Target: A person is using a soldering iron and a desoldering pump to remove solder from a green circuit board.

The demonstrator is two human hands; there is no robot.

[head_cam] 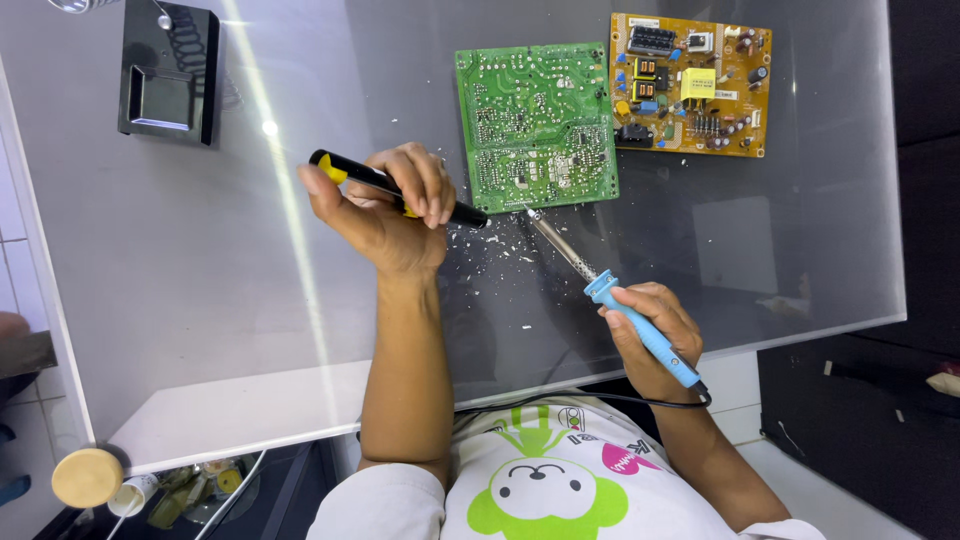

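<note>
The left hand is wrapped around a black and yellow desoldering pump; the right hand grips a blue soldering iron, tip touching the green circuit board. Solder flecks litter the grey table. An orange board lies just beside, a black stand well apart.

A glossy grey table carries it all: green circuit board lying flat at twelve o'clock, orange circuit board just beside it toward one, black stand at ten, white flecks scattered near centre.
</note>
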